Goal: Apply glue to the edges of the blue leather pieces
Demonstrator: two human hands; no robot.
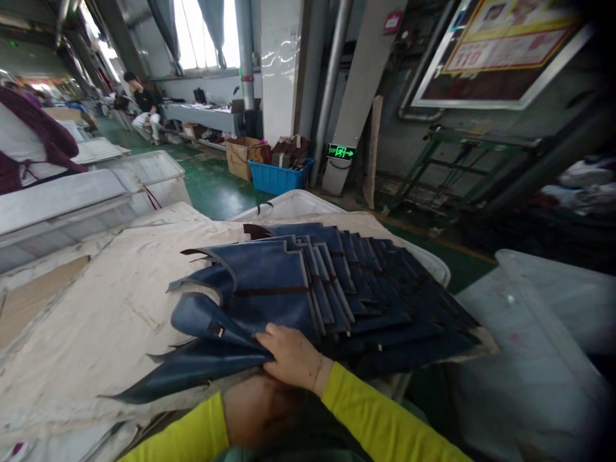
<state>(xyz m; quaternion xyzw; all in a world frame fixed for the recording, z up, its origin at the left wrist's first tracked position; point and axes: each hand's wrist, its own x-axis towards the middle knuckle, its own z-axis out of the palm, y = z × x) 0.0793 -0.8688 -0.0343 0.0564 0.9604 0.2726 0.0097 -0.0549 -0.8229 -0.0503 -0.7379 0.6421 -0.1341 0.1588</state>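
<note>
My right hand [292, 358] pinches the near edge of a dark blue leather-like piece [269, 266], whose corner is bent up into a fold beside my fingers. That piece has a curved cut-out, grey edging and a brown strip across it. My left hand [260, 407] is below my right, close to the near edge of the stack; it is dark and smeared, so its fingers cannot be made out. Similar blue pieces [385, 289] lie fanned out in overlapping layers to the right. Under them spreads a pale cloth [110, 289].
White plastic bins stand at the left [158, 173] and right [529, 359]. Beyond the cloth are a blue crate [282, 178], a cardboard box [237, 160] and a green metal frame [433, 173]. One person [144, 109] sits farther back; another person [33, 138] is at the left edge.
</note>
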